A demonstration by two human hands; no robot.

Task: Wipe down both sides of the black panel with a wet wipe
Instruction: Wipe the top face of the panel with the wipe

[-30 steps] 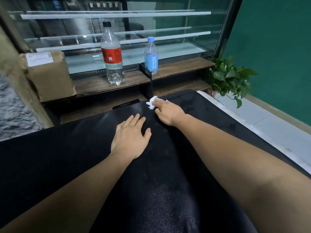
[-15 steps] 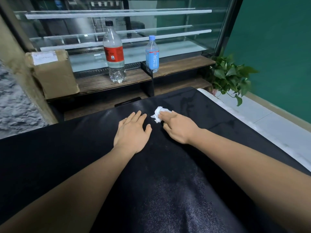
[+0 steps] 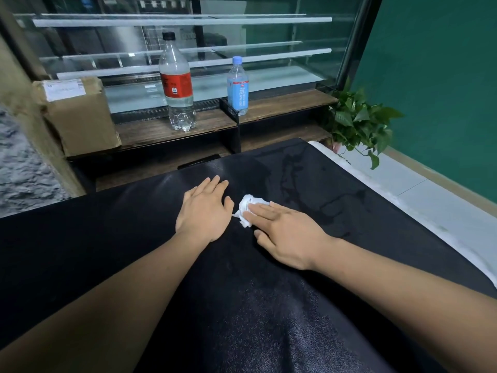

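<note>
Hands both lie flat and released on the black panel (image 3: pixel 242 305). The left hand (image 3: pixel 204 211) braces it, and the right hand (image 3: pixel 285 232) presses the crumpled wet wipe (image 3: pixel 246 208) down near the panel's centre. Damp streaks mark its far right corner. Judgement: upper face partly wiped, underside outstanding.

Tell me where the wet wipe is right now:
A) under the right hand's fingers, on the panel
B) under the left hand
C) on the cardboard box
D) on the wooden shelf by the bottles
A: the crumpled white wet wipe lies on the black panel under the straight fingers of the right hand; the left hand rests flat beside it.
</note>
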